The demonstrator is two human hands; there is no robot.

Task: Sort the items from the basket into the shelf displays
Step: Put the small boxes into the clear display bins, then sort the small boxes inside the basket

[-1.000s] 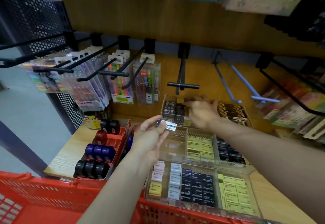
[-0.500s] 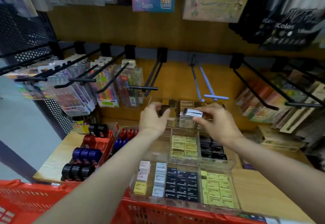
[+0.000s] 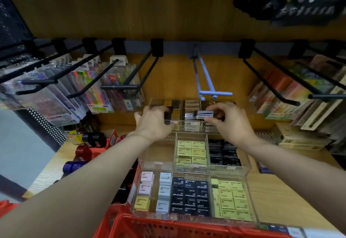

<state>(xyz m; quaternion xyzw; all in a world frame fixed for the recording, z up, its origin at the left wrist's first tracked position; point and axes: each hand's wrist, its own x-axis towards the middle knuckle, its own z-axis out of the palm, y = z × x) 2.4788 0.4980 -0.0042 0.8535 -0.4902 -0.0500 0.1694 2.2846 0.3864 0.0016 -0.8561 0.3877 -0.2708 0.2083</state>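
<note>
Silver-labelled eraser (image 3: 204,114), just right of frame centre, pinched between thumb and fingers of the right hand (image 3: 229,123) above the top clear tray (image 3: 189,128). Left hand (image 3: 152,123), centre, rests with curled fingers on dark packs in that tray; its grasp cannot be told. Red basket (image 3: 187,227) at bottom edge.

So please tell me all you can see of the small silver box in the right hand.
The small silver box is a flat, long pack with a dark end and print reading "Premium-S". It lies level, lengthwise left to right, pinched by the right hand above the back compartments of the clear tray. Its material looks like glossy card, though this is uncertain.
</note>
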